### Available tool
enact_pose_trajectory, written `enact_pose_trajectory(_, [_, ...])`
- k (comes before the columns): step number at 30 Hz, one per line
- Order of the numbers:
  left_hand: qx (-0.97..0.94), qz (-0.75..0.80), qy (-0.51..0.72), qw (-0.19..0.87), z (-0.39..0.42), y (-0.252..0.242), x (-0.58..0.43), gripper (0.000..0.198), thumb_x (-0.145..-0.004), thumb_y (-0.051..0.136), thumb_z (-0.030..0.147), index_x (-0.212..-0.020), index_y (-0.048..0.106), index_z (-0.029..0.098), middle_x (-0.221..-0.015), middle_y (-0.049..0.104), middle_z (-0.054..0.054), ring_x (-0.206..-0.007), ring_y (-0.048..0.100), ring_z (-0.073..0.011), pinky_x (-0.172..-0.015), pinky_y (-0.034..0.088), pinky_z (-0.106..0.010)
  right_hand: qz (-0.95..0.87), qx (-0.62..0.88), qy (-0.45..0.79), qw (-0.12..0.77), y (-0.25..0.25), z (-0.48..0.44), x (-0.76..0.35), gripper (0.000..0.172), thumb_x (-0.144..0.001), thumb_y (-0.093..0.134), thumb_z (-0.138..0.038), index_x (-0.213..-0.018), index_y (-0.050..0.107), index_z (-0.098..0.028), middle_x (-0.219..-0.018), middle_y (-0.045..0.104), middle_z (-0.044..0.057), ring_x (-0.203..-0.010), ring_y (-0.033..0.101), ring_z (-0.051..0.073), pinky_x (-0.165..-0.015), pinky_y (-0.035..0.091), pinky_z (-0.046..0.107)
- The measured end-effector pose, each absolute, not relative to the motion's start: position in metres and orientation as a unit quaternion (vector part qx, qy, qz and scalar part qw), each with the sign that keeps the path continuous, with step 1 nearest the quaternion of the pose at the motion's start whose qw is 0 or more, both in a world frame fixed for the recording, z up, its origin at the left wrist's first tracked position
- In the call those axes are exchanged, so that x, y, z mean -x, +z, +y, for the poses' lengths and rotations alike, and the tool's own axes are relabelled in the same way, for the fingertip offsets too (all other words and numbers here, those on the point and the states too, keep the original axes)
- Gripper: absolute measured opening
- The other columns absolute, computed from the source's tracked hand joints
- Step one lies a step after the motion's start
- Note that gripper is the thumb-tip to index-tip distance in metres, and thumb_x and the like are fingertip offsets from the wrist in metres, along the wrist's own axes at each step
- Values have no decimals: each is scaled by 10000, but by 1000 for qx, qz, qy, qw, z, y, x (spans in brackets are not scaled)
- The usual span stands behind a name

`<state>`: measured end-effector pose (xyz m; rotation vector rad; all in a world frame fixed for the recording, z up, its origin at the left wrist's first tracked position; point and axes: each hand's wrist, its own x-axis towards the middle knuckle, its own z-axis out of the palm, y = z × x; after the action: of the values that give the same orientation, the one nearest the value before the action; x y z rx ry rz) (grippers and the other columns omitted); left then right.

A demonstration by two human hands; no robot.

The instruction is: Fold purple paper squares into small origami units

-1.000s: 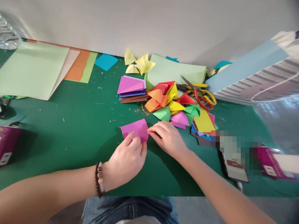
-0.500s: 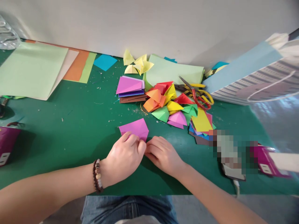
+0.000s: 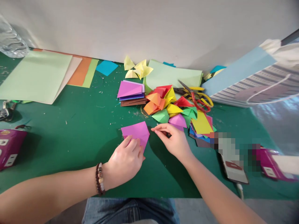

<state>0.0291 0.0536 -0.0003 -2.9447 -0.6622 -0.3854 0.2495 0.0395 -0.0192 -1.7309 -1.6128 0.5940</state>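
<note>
A piece of purple origami paper (image 3: pixel 137 128), partly folded, is on the green table (image 3: pixel 77 137) in front of me. My left hand (image 3: pixel 126 163) is closed over its lower part, fingers curled on it, and hides the bottom edge. Just right of the paper's right corner, my right hand (image 3: pixel 176 141) has thumb and index fingertips nearly together in a pinch. I see nothing between them, and they are apart from the paper. Beyond the hands lie a stack of purple, blue and brown papers (image 3: pixel 130 89) and a pile of folded pieces in orange (image 3: pixel 153 102), yellow, green, red and pink.
Scissors (image 3: pixel 195 96) lie behind the pile. A striped paper bag (image 3: pixel 238 82) stands at right, near a phone (image 3: pixel 233 171) with a cable. Large pale green sheets (image 3: pixel 35 76) lie at left, with keys (image 3: pixel 8 112) and a magenta box (image 3: pixel 11 146). A wall (image 3: pixel 149 28) bounds the back.
My right hand has come away from the paper's lower edge and moved up and right. More of the purple sheet shows now, with my left hand still on it.
</note>
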Motion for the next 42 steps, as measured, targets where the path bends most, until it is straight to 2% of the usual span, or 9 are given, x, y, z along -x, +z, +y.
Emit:
enact_pose_trajectory(3, [966, -214, -139, 31, 60, -2, -28, 201, -896, 582, 307, -862, 670, 130, -1000, 679, -111, -957, 591, -244, -932, 457, -408, -668, 652, 191, 303, -19, 42, -260, 164, -881, 557, -249, -1011, 654, -220, -894, 721, 44, -733, 663, 176, -627, 528, 298])
enact_pose_trajectory(5, [966, -214, -147, 17, 67, -3, -27, 186, -899, 581, 291, -848, 667, 134, -1018, 678, -108, -997, 594, -241, -969, 448, -414, -722, 614, 148, 283, -20, 44, -265, 217, -893, 537, -223, -1078, 650, -240, -1006, 706, 56, -830, 660, 191, -723, 545, 338])
enact_pose_trajectory(8, [963, -212, -163, -8, 81, -3, -25, 159, -923, 526, 201, -976, 664, 141, -1046, 676, -87, -1017, 600, -206, -1009, 438, -407, -765, 564, 88, 298, -22, 49, -270, 253, -915, 509, -195, -1118, 642, -266, -1137, 671, 61, -1036, 627, 215, -911, 515, 402])
enact_pose_trajectory(11, [965, -194, -170, -37, 94, -2, -22, 263, -929, 480, 133, -1122, 646, 199, -1117, 661, -60, -1092, 579, -197, -1053, 415, -427, -774, 553, 43, 306, -26, 54, -272, 274, -916, 511, -167, -1136, 646, -257, -1099, 675, 72, -1023, 622, 216, -898, 517, 401])
enact_pose_trajectory(17, [974, -168, -148, -39, 106, 2, -15, 316, -903, 472, 72, -1050, 686, 250, -1213, 636, -19, -1262, 482, -254, -1108, 361, -518, -817, 500, -23, 285, -23, 48, -270, 230, -899, 530, -132, -885, 732, -241, -987, 694, 76, -873, 601, 196, -768, 522, 357])
enact_pose_trajectory(20, [974, -189, -126, -4, 99, 2, -16, 262, -893, 461, 68, -1017, 674, 154, -1161, 652, -83, -1188, 538, -252, -1008, 483, -423, -844, 469, -37, 260, -18, 41, -267, 230, -894, 536, -131, -845, 734, -238, -1085, 699, 64, -944, 580, 209, -801, 514, 370])
enact_pose_trajectory(23, [971, -214, -108, 0, 90, 1, -16, 306, -881, 417, 39, -1059, 647, 134, -1105, 671, -92, -1055, 614, -210, -929, 535, -364, -863, 433, 3, 262, -14, 39, -264, 213, -903, 548, -156, -866, 736, -247, -1036, 730, 23, -978, 570, 216, -811, 508, 376])
enact_pose_trajectory(31, [970, -215, -108, 30, 79, 8, -21, 269, -869, 483, 125, -1088, 638, 135, -1138, 652, -115, -1085, 610, -248, -942, 537, -395, -811, 440, 233, 305, -14, 52, -269, 140, -878, 632, -298, -936, 756, -266, -941, 746, 19, -1014, 561, 224, -869, 506, 389])
enact_pose_trajectory(42, [965, -234, -121, -5, 59, 2, -8, 310, -928, 471, 272, -1187, 619, 186, -1297, 578, -142, -1258, 524, -277, -1040, 464, -443, -768, 492, 312, 266, -4, 60, -258, 169, -848, 632, -383, -803, 729, -252, -860, 725, 26, -948, 579, 231, -863, 461, 378])
